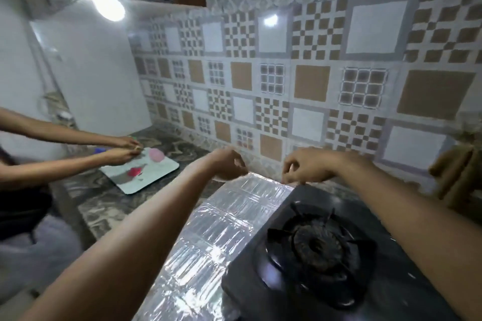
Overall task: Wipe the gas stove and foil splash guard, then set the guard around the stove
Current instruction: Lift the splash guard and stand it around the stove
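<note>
A black single-burner gas stove (320, 250) sits on the marble counter at lower right. A shiny foil splash guard (221, 227) stands along the stove's left side, leaning slightly. My left hand (229, 164) grips the guard's far top corner from the left. My right hand (305, 167) pinches the guard's top edge near the stove's back corner, close to the tiled wall. No cloth is visible.
The patterned tiled wall (287, 81) runs behind the stove. To the left, another person's hands (122, 150) work over a white cutting board (146, 172) with pink and red pieces. A white fridge (99, 73) stands at the left. A brown object (459, 174) is at the right edge.
</note>
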